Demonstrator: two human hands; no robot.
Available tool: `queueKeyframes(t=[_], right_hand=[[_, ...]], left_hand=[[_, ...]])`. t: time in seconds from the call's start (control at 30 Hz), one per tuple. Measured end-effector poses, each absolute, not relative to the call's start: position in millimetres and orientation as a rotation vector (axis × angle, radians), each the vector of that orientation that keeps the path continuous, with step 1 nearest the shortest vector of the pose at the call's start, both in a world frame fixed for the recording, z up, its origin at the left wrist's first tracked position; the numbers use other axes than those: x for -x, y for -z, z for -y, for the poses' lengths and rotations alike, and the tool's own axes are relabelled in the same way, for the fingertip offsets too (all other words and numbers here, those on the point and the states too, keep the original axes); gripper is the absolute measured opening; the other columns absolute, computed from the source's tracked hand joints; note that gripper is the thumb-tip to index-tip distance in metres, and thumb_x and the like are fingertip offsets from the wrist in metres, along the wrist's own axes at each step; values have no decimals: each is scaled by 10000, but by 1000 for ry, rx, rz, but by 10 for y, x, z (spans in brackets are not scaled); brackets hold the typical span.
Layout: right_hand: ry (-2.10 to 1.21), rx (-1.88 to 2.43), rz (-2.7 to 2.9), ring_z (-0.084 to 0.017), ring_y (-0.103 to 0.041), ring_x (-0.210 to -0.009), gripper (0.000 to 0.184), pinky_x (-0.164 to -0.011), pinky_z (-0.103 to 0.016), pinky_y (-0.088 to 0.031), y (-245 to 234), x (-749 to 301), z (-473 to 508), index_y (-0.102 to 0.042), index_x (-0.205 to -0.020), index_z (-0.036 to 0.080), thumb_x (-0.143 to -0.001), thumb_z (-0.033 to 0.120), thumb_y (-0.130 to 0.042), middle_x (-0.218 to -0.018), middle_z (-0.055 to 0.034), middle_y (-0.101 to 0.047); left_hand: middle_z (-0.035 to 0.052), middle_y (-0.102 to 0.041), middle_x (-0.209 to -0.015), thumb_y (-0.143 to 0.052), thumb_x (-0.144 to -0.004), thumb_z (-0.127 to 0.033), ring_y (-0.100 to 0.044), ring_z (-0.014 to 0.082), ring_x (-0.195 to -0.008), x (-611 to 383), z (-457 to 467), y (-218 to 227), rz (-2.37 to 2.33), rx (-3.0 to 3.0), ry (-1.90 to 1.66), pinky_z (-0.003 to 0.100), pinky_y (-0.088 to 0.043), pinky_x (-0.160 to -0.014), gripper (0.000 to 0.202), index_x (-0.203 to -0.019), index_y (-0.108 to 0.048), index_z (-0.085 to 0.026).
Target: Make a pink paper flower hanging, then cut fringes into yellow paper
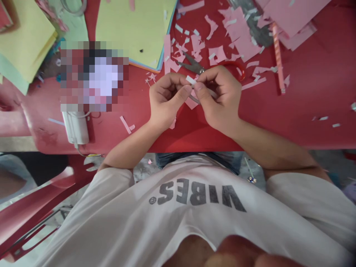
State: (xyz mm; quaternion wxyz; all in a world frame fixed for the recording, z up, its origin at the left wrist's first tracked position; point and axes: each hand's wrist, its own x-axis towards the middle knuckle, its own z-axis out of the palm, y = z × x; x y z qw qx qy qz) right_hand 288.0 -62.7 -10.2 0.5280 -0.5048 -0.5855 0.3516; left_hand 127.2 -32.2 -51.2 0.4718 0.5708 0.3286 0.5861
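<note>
Paper strip (191, 79), small and pale, is held between both hands just in front of the scissors (194, 66), on the person's side of them. The left hand (167, 97) pinches one end of the paper strip between thumb and forefinger, with the other fingers curled in. The right hand (220, 97) clamps the other end the same way, and its thumb tip nearly meets the left thumb. Both hands hover just above the red table (306, 104), and a pink scrap (191, 102) shows beneath them.

The scissors lie shut, with their red handle (239, 70) behind the right hand. Pink paper cuttings (196, 46) are scattered just beyond the scissors. A stack of yellow-green sheets (133, 26) lies beyond them and to their left. Pink sheets (292, 16) lie well to the right of the scissors and farther back, with a pink striped paper stick (278, 55) nearer. A white charger (76, 128) sits well to the left of the scissors, at the table's near edge.
</note>
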Motion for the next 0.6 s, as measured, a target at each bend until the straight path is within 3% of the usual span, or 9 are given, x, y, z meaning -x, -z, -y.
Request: queueKeyframes(t=[0.2,0.4,0.6], right_hand=[[-763,1160,1413,-162,-589,-703,420,-682,-372,-578,95,-2870,623,-681,-966,278,-1073,684,-677,-861,-7,-670],[-781,1209,1443,-202,-651,-771,426,-727,-408,-616,160,-2877,628,-679,-1025,302,-1082,721,-624,-920,-31,-710],[-734,1231,1491,-195,-649,-755,331,-700,-391,-590,150,-2867,639,-666,-1028,309,-1117,624,-619,-921,-28,-715]], left_hand=[[-53,-548,-768,-790,-1028,-620,-705,80,-671,-1270,327,476,-823,-1381,-1425,220,-618,-606,345,-1026,-752,-277],[-37,-581,-756,-810,-995,-661,-739,112,-705,-1264,327,462,-858,-1364,-1382,249,-656,-618,418,-1001,-748,-248],[-58,-514,-692,-803,-1003,-651,-641,64,-578,-1273,332,406,-855,-1410,-1412,194,-545,-526,412,-956,-744,-246]])
